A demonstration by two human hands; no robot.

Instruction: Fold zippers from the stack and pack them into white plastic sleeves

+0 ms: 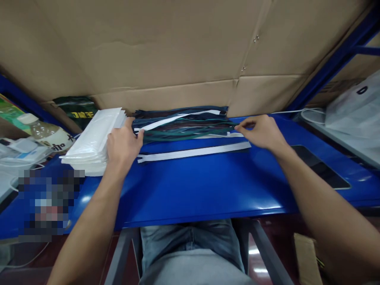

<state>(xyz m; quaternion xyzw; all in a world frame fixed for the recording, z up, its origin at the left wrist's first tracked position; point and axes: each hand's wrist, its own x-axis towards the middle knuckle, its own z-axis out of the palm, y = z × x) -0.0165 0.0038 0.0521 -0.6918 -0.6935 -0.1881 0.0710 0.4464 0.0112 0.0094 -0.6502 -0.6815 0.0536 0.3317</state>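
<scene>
A pile of long zippers (181,124), mostly dark blue, green and black with a few white ones, lies across the back of a blue table (192,186). My left hand (123,146) pinches the left end of the pile. Over at the pile's right end, my right hand (261,130) pinches a zipper with its fingertips. A single white zipper (192,152) lies apart in front of the pile, stretched between my two hands.
A stack of white plastic bags (95,140) sits just left of my left hand. Farther left are a plastic bottle (47,134) and cables. Cardboard (178,51) walls the back. A white bag (353,111) lies at the right.
</scene>
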